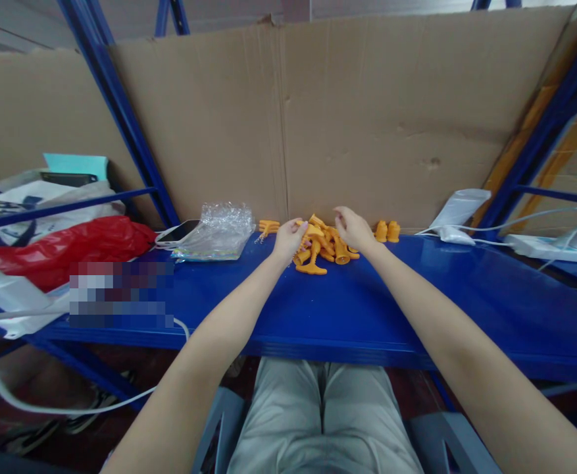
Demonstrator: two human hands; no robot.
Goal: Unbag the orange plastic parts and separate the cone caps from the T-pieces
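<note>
My left hand (289, 239) is closed on an orange corkscrew (312, 230), its handle pinched near the fingertips and a metal spiral hanging below. Over the right side of a pile of orange corkscrew parts (326, 248), my right hand (351, 228) is loosely curved with its fingers apart; nothing shows in it. T-shaped handles and bell-shaped bases are mixed in that pile. One T-handle (310, 269) lies at its front. Left of the pile are orange handles (268, 227) with metal spirals. Two orange bases (387, 231) stand on the right, behind my right wrist.
A blue shelf top (337, 309) carries everything, backed by a cardboard sheet (367, 118). Clear plastic bags (219, 234) and a phone (182, 232) lie left, near a red bag (71, 247). White cables and a power strip (545, 247) are on the right.
</note>
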